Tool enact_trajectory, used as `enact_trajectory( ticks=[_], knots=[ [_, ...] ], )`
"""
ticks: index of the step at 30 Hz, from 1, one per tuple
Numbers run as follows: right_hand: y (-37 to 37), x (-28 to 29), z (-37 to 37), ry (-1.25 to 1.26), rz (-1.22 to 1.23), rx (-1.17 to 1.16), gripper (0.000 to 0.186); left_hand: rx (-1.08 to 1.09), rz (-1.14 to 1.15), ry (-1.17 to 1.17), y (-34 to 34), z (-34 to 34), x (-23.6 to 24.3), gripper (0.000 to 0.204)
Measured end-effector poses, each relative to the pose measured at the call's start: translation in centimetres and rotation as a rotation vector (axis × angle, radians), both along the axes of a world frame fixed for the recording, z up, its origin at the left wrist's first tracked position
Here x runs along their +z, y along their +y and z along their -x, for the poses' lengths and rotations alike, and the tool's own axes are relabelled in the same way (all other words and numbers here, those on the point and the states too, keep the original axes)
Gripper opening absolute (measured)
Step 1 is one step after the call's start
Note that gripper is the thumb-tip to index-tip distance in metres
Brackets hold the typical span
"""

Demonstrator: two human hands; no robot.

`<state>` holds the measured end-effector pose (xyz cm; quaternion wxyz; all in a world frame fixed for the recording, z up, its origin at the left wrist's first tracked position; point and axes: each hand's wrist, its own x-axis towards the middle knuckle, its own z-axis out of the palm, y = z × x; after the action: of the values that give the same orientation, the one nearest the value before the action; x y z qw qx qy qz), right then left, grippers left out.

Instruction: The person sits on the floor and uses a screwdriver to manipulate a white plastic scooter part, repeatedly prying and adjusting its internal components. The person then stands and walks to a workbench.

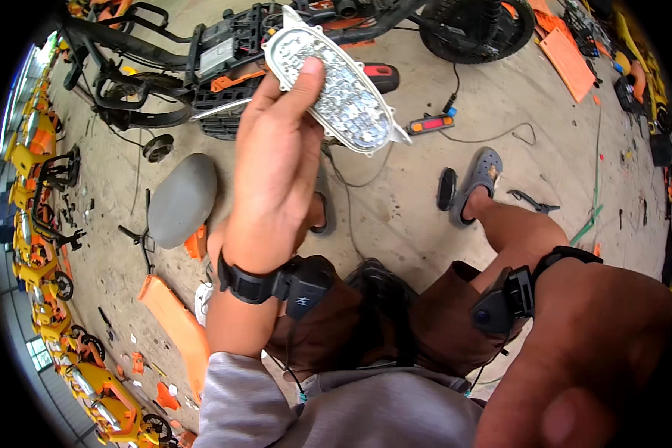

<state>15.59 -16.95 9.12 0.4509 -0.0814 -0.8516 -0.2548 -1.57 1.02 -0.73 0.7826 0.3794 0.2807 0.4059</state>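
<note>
My left hand (pixel 276 149) grips an oblong lamp-like part (pixel 358 108) with a white rim and a silvery, mottled inner face, raised in front of me with my thumb on that face. A dark strapped device (pixel 302 295) is on my left wrist. My right hand (pixel 605 373) is large and close at the lower right edge, with its fingers mostly out of clear view, so what it holds, if anything, cannot be seen. A similar strapped device (pixel 500 299) is on that arm. Behind the held part lies a dark, partly stripped bike frame (pixel 149 56).
A grey seat (pixel 183 198) and orange panels (pixel 168 313) lie at left, beside a row of yellow bikes (pixel 45 246). A cabled tool (pixel 429 125), a black wheel (pixel 474 30), another orange panel (pixel 564 63) and scattered debris surround my sandalled feet (pixel 478 179).
</note>
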Motion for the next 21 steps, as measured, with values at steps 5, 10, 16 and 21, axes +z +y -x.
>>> enact_trajectory(
  ticks=[5, 10, 16, 21],
  knots=[
    [2.3, 0.7, 0.5, -0.081, 0.007, 0.097, 0.015, 0.086, 0.040, 0.067, -0.7, 0.4, 0.7, 0.020],
    [4.5, 4.4, 2.8, -0.446, -0.036, 0.114, 0.016, 0.037, 0.081, 0.062, -0.7, -0.8, 0.6, 0.027],
    [4.6, 1.7, 7.9, -0.123, -0.122, -0.004, 0.015, 0.045, 0.066, 0.067, -0.6, -0.6, -0.2, 0.028],
    [4.7, 3.0, 7.3, -0.202, -0.201, -0.003, 0.016, 0.052, 0.090, 0.051, -0.7, -0.1, -0.3, 0.028]
  ],
)
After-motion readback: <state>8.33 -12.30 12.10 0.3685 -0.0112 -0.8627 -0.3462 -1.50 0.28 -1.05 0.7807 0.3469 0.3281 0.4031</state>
